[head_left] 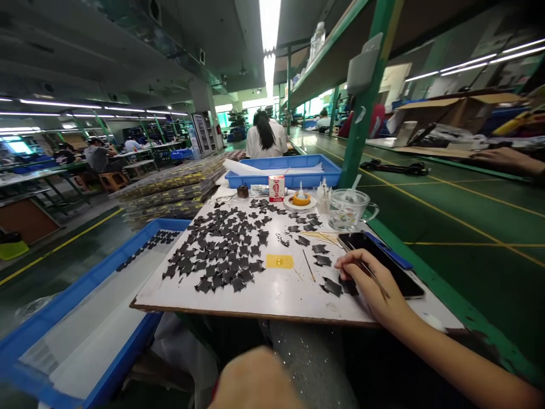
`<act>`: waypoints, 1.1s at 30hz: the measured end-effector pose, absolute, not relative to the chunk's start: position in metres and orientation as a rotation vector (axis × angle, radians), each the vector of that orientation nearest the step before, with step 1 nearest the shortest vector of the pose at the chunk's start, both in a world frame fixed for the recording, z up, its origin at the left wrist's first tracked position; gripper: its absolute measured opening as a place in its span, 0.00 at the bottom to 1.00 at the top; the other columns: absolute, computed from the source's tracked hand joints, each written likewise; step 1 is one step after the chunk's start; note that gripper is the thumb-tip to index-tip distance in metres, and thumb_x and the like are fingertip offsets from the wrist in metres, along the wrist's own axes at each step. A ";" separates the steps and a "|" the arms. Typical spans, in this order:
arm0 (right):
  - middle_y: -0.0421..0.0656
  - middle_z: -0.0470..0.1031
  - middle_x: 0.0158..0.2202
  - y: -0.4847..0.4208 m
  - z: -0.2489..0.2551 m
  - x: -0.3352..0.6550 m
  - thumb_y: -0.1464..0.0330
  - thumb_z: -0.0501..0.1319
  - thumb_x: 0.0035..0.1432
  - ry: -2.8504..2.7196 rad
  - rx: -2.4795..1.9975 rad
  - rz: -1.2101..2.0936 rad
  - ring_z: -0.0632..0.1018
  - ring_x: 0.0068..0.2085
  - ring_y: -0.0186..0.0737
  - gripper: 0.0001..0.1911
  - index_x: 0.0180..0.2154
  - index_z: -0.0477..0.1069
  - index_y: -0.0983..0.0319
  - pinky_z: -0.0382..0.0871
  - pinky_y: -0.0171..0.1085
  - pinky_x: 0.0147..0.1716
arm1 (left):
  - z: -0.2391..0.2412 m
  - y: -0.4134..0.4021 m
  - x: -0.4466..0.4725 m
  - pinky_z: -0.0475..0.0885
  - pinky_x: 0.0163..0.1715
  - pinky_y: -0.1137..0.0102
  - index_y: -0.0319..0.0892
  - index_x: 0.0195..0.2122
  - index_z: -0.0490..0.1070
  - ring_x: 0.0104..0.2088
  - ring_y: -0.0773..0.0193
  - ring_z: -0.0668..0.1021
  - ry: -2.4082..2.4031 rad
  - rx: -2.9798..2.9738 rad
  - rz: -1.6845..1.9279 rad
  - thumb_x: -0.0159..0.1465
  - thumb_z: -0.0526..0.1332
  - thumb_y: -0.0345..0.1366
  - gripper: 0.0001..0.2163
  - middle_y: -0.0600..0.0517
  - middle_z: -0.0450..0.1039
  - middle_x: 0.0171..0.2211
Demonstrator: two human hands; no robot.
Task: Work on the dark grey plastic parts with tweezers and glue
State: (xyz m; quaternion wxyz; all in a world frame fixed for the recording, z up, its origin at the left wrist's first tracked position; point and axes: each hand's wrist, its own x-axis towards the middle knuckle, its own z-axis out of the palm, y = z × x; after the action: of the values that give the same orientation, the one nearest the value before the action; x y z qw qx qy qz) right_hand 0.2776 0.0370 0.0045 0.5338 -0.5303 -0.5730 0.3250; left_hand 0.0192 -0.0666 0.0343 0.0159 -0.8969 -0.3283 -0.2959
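Note:
My right hand (374,284) rests at the right side of the white tabletop, fingers bent together. A thin brownish stick (380,284) lies tucked across that hand. Just under its fingertips sits a small black flat piece (349,286), partly covered; another black piece (331,287) lies to its left. My left hand (258,378) is a blur low in front of the table edge, its fingers not readable. Many black pieces (221,247) spread over the left half. Near the middle are a yellow square (279,261) with a clear drop on it, a wooden toothpick (295,270) and a dark thin stick (309,265).
A smartphone (383,264) lies beside my right hand. Behind stand a glass mug (349,209), a roll of orange tape (301,199), a red-white box (276,188) and a blue tray (283,165). Another blue tray (85,301) is at left. A green post (361,125) rises at right.

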 end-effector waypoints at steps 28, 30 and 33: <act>0.54 0.82 0.38 0.017 0.030 0.270 0.70 0.56 0.67 -2.263 -1.194 0.069 0.81 0.39 0.52 0.12 0.45 0.76 0.67 0.75 0.49 0.41 | 0.029 0.016 0.030 0.77 0.42 0.60 0.26 0.51 0.73 0.43 0.46 0.82 -0.058 -2.547 -0.273 0.70 0.49 0.29 0.17 0.35 0.79 0.47; 0.56 0.81 0.37 0.014 0.033 0.269 0.75 0.51 0.67 -2.479 -1.065 -0.261 0.80 0.37 0.54 0.15 0.44 0.77 0.70 0.75 0.50 0.37 | 0.030 0.017 0.024 0.78 0.42 0.60 0.28 0.50 0.74 0.44 0.46 0.82 -0.036 -2.529 -0.290 0.70 0.49 0.29 0.17 0.35 0.79 0.48; 0.56 0.81 0.34 0.011 0.034 0.267 0.81 0.47 0.65 -2.685 -0.902 -0.786 0.80 0.33 0.52 0.19 0.41 0.77 0.73 0.74 0.48 0.32 | 0.029 0.022 0.020 0.78 0.44 0.61 0.29 0.50 0.75 0.44 0.48 0.83 -0.014 -2.523 -0.336 0.69 0.50 0.29 0.17 0.36 0.79 0.48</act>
State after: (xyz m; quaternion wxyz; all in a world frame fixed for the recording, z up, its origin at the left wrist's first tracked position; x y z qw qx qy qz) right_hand 0.2666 0.0109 0.0341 0.1007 -0.3053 -0.9088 -0.2659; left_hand 0.0196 0.0217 0.0289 0.2939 -0.9475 -0.0053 -0.1261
